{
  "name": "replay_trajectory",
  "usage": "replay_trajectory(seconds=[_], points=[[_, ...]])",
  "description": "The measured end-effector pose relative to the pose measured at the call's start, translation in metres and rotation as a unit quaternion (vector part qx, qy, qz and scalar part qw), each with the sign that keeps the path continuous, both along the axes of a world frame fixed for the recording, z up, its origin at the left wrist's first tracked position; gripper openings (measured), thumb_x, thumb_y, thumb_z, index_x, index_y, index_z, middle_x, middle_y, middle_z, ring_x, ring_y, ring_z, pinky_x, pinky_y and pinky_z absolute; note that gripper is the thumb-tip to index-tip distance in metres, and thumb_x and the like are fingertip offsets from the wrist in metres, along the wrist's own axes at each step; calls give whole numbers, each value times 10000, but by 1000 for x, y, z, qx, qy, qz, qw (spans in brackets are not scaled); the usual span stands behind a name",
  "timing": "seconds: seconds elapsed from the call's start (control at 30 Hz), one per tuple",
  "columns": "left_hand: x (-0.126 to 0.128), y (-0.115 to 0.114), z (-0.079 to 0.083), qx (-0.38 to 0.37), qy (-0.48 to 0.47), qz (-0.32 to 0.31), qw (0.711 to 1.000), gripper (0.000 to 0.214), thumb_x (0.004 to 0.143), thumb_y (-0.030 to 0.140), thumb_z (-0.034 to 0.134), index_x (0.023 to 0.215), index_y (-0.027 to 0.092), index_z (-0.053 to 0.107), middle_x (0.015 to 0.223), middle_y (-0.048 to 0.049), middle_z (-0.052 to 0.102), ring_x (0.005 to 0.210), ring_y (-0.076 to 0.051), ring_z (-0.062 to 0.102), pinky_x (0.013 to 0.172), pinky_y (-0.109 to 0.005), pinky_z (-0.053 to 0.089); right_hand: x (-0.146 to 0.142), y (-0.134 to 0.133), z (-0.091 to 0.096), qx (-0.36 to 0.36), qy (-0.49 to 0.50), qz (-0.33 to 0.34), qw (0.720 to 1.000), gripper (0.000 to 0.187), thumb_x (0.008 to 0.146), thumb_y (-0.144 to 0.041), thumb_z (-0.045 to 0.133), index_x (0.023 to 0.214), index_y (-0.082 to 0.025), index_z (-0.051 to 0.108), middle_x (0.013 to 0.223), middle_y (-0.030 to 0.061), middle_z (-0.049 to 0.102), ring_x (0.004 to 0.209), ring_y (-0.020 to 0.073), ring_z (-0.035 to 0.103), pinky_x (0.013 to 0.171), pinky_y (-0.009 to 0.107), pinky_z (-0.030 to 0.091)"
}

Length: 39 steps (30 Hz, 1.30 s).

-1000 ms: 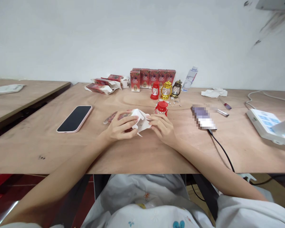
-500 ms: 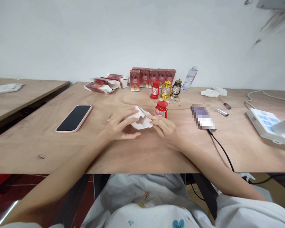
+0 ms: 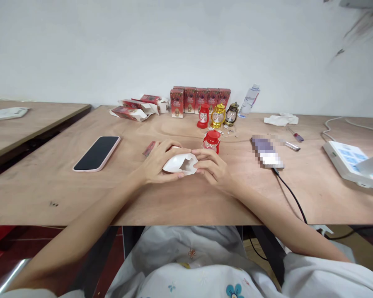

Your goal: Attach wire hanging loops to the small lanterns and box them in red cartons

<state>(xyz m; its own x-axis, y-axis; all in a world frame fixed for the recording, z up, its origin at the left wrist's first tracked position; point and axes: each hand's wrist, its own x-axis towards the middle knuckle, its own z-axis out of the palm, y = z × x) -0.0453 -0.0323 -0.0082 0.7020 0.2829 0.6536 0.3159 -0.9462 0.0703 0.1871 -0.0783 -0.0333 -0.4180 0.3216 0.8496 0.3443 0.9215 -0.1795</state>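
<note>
My left hand [image 3: 157,163] and my right hand [image 3: 211,165] meet at the middle of the wooden table [image 3: 186,194]. Between them they hold a small opened cardboard box [image 3: 178,162], white inside, with a red printed end showing past my left fingers. My left fingers wrap over its top; my right fingers pinch its open flap end. A small red toy lantern [image 3: 211,140] stands just behind my right hand, apart from it.
A pink-cased phone [image 3: 97,152] lies to the left. At the back stand red boxes [image 3: 199,100], opened boxes [image 3: 136,109], three more lanterns [image 3: 217,115] and a water bottle [image 3: 249,100]. To the right lie a cabled device [image 3: 267,153], a screwdriver [image 3: 295,135] and a power strip [image 3: 349,163].
Both hands have turned and flattened the box, so its white inside now faces up and the red end points left. The hands stayed in the same spot.
</note>
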Motion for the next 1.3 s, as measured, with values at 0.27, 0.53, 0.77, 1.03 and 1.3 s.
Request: replay_trajectory(seconds=[0.27,0.53,0.77,1.03,1.3], points=[[1,4,-9,70,-35,68,995,336,862,459,522,1095,224,578,1071,-107,630,934,-244,605,793,-417,422,-7,-2,1,-188,55,25,980,159,947,-348,536,1051,-237,581,1284,119,581,1201,211,583,928,398,558],[2,6,-13,141,-54,48,987,410,829,533,612,1147,276,590,1131,-105,626,965,-260,605,796,-432,413,-16,-4,-1,-336,152,98,924,244,897,-408,614,1059,-254,518,1367,109,517,1102,181,650,884,367,590],[2,3,-13,135,-60,66,987,424,788,498,680,1158,305,608,1136,-84,608,957,-243,585,815,-431,405,-20,-7,6,-382,166,150,897,252,875,-442,632,973,-245,508,1327,82,561,1145,179,623,912,368,585],[14,-5,-17,149,-102,87,980,313,780,444,658,1026,253,630,1028,-73,630,889,-225,596,790,-427,379,-29,-9,3,-426,240,170,856,284,803,-367,733,945,-253,515,1253,48,583,1030,163,651,838,331,594],[18,-9,-15,165,-126,71,976,326,732,417,706,997,244,626,1005,-72,632,884,-223,612,789,-412,410,-28,-10,2,-435,259,167,846,310,776,-375,750,961,-268,524,1220,28,576,993,156,629,915,364,538]])
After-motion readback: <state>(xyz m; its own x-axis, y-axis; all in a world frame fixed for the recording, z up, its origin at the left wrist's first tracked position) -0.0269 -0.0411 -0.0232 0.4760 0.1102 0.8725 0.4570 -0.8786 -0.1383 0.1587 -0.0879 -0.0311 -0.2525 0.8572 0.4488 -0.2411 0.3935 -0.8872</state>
